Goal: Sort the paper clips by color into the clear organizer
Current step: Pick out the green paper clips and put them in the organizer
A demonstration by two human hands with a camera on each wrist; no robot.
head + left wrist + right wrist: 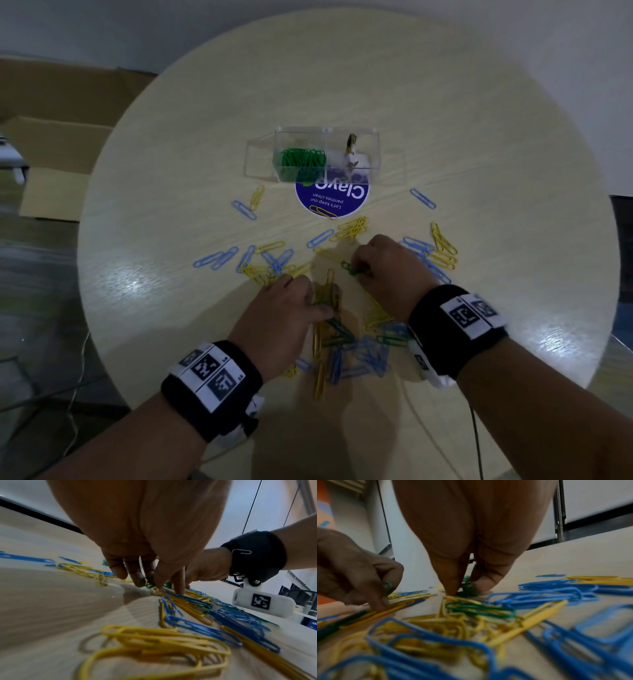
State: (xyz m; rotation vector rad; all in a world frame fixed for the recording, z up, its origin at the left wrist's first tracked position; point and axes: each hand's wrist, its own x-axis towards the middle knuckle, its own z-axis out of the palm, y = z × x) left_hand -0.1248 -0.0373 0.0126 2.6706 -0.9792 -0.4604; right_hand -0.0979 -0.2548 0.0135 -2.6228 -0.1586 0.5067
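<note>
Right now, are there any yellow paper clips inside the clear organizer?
No, the clear organizer holds only green paper clips in one compartment; yellow paper clips lie on the table.

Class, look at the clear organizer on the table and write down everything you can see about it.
The clear organizer is a see-through box, plastic by its look, with upright walls and an open top, split into compartments. It stands on the pale round table, beyond both hands, its near edge over a round blue sticker. One compartment holds a heap of green paper clips; the one beside it holds whitish and dark bits, too small to identify. No hand touches it.
</note>
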